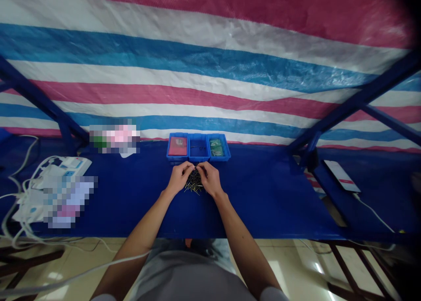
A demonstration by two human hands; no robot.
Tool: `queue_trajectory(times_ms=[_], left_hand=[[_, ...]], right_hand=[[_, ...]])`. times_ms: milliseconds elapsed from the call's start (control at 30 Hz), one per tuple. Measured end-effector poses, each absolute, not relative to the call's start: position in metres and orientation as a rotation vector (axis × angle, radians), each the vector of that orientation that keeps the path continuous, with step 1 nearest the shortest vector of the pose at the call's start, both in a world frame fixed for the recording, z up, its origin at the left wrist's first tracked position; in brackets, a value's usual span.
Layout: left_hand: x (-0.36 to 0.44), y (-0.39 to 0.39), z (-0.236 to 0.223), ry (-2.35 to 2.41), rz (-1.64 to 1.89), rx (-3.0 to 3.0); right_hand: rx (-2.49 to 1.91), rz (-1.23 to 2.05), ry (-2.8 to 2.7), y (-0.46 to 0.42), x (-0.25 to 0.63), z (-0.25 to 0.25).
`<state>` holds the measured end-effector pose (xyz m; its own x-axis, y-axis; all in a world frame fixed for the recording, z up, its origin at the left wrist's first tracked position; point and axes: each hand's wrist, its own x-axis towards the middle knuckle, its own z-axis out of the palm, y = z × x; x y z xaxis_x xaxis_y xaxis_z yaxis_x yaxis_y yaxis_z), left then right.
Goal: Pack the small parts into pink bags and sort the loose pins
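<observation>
**Inspector:** Where is the work item lying?

**Technician:** A loose heap of slender dark metal pins (194,182) with brass-coloured tips is lying on the blue tabletop (263,196), centred between the forearms.

**Inspector:** What are the hands doing?

**Technician:** The left hand (179,178) is cupping the heap from 9 o'clock, and the right hand (208,178) is cupping it from 3 o'clock. Their fingertips (190,165) are curling inward and nearly meeting over the heap. Both grips are partly closed, but I cannot tell whether either hand is pinching a pin.

**Inspector:** What is standing beyond the hands?

**Technician:** Three blue plastic bins are standing side by side at 12 o'clock, just past the fingertips. The left bin (177,146) is holding a red card, the middle bin (199,146) a small dark item, and the right bin (217,146) some green pieces too small to identify.

**Inspector:** And the outer bench?

**Technician:** A white power strip (74,165) is lying among white cables (26,182) at 9 o'clock. A smartphone (342,176) is resting at 3 o'clock, and a pixelated object (115,139) is sitting at 10 o'clock.
</observation>
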<state>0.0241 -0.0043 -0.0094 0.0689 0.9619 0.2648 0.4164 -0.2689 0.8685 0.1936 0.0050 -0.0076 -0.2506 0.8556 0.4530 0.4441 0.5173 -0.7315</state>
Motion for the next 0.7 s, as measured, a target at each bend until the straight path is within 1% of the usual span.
queue_trajectory(times_ms=[500, 700], left_hand=[[0.0242, -0.0048, -0.0096, 1.359, 1.146, 1.751], [0.0238, -0.0041, -0.0083, 1.379, 1.163, 1.744]], right_hand=[[-1.171, 0.527, -1.918, 0.0053, 0.1941, -0.0092], [-1.127, 0.632, -1.868, 0.0062, 0.1952, -0.0078]])
